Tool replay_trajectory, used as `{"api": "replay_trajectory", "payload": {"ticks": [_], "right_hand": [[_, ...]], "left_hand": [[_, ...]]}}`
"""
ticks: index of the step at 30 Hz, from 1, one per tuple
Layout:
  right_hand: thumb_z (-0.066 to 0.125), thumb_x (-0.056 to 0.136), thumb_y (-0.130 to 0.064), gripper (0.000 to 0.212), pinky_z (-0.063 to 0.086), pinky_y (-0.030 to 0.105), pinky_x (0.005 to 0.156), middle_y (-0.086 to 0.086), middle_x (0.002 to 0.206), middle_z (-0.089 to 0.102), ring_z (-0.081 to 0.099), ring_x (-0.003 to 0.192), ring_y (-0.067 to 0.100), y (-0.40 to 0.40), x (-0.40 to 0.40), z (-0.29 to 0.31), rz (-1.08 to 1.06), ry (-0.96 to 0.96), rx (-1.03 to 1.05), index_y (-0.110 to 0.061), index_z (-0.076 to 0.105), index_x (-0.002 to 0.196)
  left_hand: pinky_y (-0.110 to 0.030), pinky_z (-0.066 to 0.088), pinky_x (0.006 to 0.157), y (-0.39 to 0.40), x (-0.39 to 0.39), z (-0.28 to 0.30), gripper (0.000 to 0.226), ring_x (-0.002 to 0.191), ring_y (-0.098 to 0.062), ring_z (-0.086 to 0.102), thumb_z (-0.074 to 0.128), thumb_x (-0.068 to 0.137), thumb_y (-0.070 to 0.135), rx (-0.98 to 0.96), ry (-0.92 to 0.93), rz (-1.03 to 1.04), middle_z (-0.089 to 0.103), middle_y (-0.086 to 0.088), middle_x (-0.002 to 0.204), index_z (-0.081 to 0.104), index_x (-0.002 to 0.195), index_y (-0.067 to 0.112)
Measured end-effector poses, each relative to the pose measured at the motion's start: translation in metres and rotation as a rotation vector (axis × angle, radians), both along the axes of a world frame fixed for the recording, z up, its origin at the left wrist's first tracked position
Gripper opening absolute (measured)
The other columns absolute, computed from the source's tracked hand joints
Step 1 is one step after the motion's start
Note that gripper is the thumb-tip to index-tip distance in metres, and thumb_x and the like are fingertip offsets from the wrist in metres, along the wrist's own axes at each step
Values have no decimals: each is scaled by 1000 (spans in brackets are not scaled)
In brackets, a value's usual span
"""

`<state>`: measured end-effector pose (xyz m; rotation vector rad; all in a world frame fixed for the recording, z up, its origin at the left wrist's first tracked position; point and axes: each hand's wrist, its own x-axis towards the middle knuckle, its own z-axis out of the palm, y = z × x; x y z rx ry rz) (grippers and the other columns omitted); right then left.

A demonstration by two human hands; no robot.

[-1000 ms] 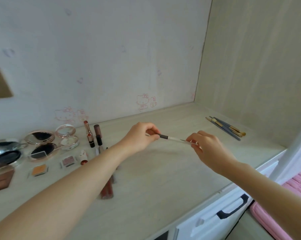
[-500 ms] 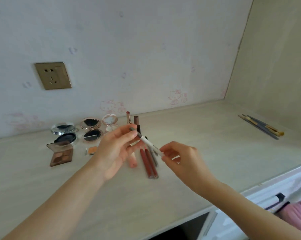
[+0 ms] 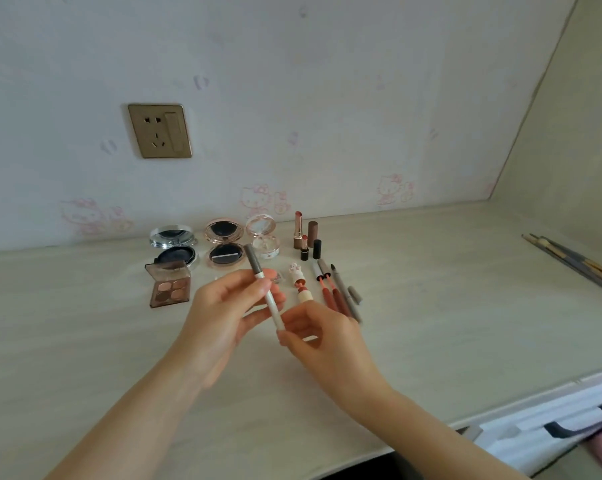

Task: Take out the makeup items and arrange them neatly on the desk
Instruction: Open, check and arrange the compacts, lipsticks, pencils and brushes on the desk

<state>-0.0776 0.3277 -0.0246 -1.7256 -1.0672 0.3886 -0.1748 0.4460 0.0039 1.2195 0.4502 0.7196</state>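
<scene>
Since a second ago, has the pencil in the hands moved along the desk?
Yes. The pencil went left, away from the brushes, and is now over the lip products.

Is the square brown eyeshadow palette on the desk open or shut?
Open. The square brown eyeshadow palette has its clear lid raised at the back, and four pans of shadow lie exposed, facing up.

3 open compacts (image 3: 223,244), 1 eyeshadow palette (image 3: 169,287), 2 upright lipsticks (image 3: 298,230).

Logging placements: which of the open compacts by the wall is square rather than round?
The brown eyeshadow palette, leftmost and nearest the desk's front; the other three compacts are round.
</scene>
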Motion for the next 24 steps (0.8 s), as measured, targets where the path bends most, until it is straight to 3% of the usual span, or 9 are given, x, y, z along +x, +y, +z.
{"api": "replay_trajectory", "payload": {"ticks": [3, 5, 7, 9, 12, 15, 24], "right_hand": [[67, 87, -17, 12, 53, 14, 75, -10, 89, 70, 66, 86, 0, 3, -4, -4, 0, -44, 6, -19, 67, 99], [66, 87, -18, 13, 51, 12, 71, -11, 87, 69, 65, 85, -1, 3, -3, -6, -12, -58, 21, -19, 67, 100], [66, 87, -18, 16, 48, 9, 67, -14, 83, 67, 62, 82, -2, 0, 0, -4, -36, -74, 54, -20, 66, 103], [65, 88, -19, 19, 44, 8, 64, -15, 82, 64, 59, 78, -1, -3, 8, -3, -95, -162, 100, -24, 62, 107], [58, 91, -26, 23, 44, 15, 65, -15, 87, 61, 55, 76, 1, -12, 25, -11, -182, -513, 135, -26, 57, 114], [50, 92, -31, 26, 50, 30, 69, -8, 93, 62, 58, 84, 18, -21, 35, -25, -151, -838, 70, -21, 64, 111], [55, 93, -20, 18, 51, 36, 68, -3, 89, 65, 59, 81, 23, -24, 35, -30, -98, -965, 125, -15, 72, 98]], "left_hand": [[-38, 57, 78, 6, -2, 0, 19, 79, -28, 66, 57, 91, 9, 42, -13, 35, 65, -11, 82, 68, 105, 2], [-34, 57, 71, 9, -3, -3, 16, 67, -22, 61, 57, 92, 11, 129, 32, 59, 59, -7, 75, 71, 100, 8], [-25, 49, 59, 12, -2, -11, 16, 58, -15, 51, 57, 93, 13, 328, 150, 80, 53, 0, 63, 73, 95, 18], [-22, 40, 58, 10, 0, -19, 15, 58, -13, 48, 59, 93, 17, 604, 286, 63, 55, 9, 63, 72, 95, 24], [-23, 42, 63, 2, -1, -33, 12, 71, -8, 53, 60, 92, 26, 1024, 423, 33, 56, 12, 81, 71, 98, 26], [-24, 45, 55, -4, -4, -41, 23, 70, -6, 53, 48, 91, 40, 1375, 490, 46, 51, 13, 85, 67, 98, 29], [-28, 42, 36, -9, -6, -46, 31, 50, -15, 52, 42, 93, 40, 1594, 479, 138, 53, 7, 72, 68, 89, 24]]}}
